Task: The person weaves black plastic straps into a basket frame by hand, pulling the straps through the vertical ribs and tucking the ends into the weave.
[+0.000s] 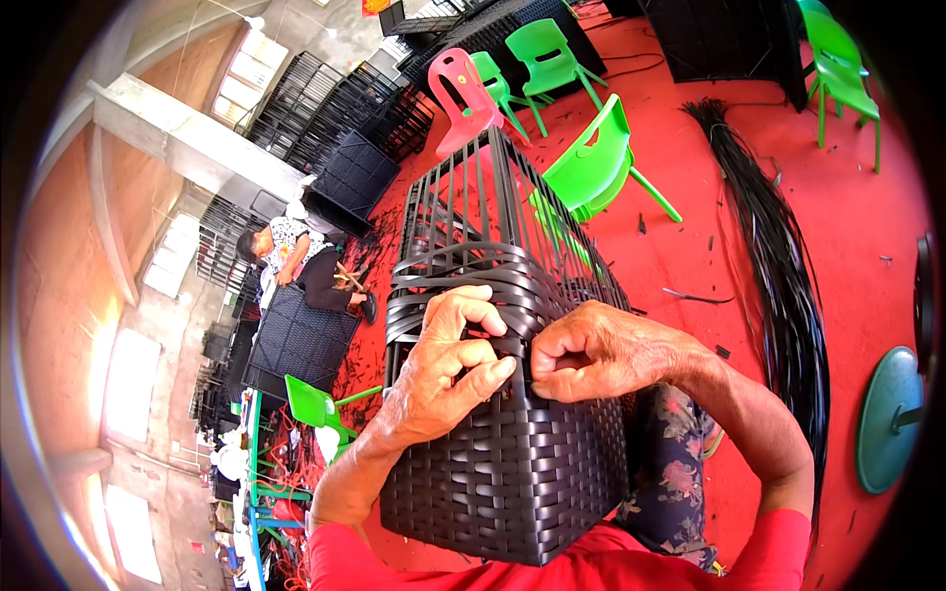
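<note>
One basket, close before you, long axis running away; your left hand half-curled, right hand bunched, equally near its corner edge; can't tell what either pinches.

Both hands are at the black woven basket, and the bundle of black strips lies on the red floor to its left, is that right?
Wrong side: in the head view, the bundle of strips lies to the right of the basket. The rest holds.

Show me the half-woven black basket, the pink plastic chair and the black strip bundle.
Half-woven black basket (507, 443), head view, lower woven section.
Pink plastic chair (480, 91), head view, backrest.
Black strip bundle (784, 286), head view, middle stretch.
</note>
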Motion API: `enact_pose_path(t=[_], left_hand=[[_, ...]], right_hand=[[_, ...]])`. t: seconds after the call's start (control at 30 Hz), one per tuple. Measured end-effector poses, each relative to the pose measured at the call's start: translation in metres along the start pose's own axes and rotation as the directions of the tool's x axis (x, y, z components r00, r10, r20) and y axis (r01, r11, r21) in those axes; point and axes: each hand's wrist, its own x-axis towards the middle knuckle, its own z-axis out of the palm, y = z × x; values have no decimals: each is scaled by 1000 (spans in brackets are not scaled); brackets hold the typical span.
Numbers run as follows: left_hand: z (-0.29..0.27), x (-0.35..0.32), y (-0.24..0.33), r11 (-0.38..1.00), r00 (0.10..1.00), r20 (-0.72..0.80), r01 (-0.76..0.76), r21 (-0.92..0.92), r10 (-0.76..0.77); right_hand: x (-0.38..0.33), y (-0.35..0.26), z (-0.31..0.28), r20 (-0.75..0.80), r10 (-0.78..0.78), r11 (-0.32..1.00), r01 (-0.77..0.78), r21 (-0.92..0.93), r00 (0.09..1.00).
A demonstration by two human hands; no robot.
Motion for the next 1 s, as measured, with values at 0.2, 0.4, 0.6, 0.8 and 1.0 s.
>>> enact_pose_path(t=[0.2, 0.4, 0.6, 0.8, 1.0], left_hand=[[0, 1, -2, 997, 997, -3, 76, -17, -76], [-8, -3, -2, 975, 994, -1, 103, -196, -105], [-5, 0, 3, 992, 996, 8, 90, -88, -90], [-2, -4, 10, 993, 995, -99, 42, 115, -30], [-8, -8, 10, 979, 988, -133, -53, 195, 80]], right_hand=[[-3, 0, 5, -58, 133, 970, -118, 212, 989], [-28, 29, 35, -516, 287, 867, 11, 499, 807], [-45, 45, 82, -705, -103, 991, 136, -10, 701], [-42, 27, 91, -747, -247, 968, 190, -164, 617], [-30, -13, 72, -580, -405, 807, -21, -590, 707]])
